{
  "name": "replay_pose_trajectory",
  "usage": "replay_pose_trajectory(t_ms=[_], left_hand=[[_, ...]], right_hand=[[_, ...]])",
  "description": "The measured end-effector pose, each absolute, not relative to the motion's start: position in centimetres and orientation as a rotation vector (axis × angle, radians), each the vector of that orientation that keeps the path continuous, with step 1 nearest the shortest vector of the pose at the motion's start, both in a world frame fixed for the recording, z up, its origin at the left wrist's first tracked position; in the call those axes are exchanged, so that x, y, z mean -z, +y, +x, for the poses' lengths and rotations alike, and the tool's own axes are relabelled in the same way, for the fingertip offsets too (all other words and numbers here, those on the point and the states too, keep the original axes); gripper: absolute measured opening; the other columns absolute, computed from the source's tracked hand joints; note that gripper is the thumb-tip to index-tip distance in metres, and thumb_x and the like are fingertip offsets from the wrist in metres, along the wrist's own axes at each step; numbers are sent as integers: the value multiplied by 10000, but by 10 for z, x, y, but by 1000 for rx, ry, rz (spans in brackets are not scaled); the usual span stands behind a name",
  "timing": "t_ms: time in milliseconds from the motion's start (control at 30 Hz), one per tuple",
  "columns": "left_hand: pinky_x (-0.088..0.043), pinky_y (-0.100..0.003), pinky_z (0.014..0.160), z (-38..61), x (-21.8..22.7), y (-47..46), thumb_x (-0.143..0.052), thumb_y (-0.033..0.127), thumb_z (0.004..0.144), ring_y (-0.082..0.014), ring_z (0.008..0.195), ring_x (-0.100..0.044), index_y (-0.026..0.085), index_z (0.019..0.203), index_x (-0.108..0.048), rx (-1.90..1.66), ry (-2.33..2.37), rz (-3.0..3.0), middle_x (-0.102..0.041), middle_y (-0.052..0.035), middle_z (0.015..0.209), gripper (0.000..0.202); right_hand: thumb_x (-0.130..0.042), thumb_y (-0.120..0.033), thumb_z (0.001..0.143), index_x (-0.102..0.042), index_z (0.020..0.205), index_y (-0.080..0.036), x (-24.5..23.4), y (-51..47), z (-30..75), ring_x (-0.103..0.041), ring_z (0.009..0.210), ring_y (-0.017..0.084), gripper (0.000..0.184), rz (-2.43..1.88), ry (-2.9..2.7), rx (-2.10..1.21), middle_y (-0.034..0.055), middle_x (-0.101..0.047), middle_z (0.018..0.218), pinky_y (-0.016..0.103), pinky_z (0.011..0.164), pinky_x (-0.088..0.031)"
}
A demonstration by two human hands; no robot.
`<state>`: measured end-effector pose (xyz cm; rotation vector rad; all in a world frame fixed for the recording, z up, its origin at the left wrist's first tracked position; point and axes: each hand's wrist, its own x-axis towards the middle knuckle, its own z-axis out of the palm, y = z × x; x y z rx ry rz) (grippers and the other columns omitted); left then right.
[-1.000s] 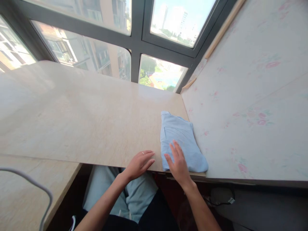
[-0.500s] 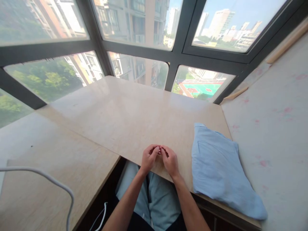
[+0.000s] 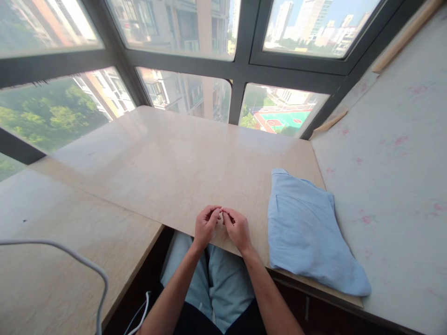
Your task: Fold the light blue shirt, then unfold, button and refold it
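Two hands sit low at the near edge of the table [image 3: 181, 163]: left hand [image 3: 206, 224] and right hand [image 3: 238, 229], fingers curled in, tips meeting each other. Neither grips the cloth; whether something tiny is pinched between the tips cannot be told. Nearest thing is the folded garment [image 3: 307, 232], just to the right of the right hand and apart from it, lying flat on the table's right end against the patterned surface [image 3: 394, 186]. Risk, as a judgement: the garment's near corner lies right at the table's front edge, so a brush from the right forearm or a careless tug could drag it over and undo the fold. Soft cloth with nothing weighing it down, so a pull at one layer would likely shift the layers apart. A white cable [image 3: 75, 260] loops at far left, well clear of both hands. Garment looks: pale blue, light woven fabric, folded to a rough rectangle, a seamed panel showing on the top face, far edge crisp, near end rounded and looser, slight wrinkles.
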<state>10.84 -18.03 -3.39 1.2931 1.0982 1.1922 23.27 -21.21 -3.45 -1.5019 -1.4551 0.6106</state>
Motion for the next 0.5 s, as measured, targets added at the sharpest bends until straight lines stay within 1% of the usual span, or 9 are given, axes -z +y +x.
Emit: replay_pose_trajectory(t_ms=[300,500], left_hand=[[-497,-222,579,110,33,-181,-613,380,847,-116,602,-595,160,925,-700,-1200,1096,1281,-648,-5,672,249],[-516,-227,588,109,31,-179,-614,404,842,-128,631,-620,160,928,-700,-1176,1099,1317,-668,-18,695,273]], right_hand=[[-484,-276,940,-729,1006,-229,35,-214,233,-679,855,194,258,-1511,-1479,-581,56,-756,961,310,800,-494],[-481,-272,939,-731,1007,-215,33,-212,233,-678,819,187,265,-1521,-1480,-595,58,-759,924,305,787,-499]])
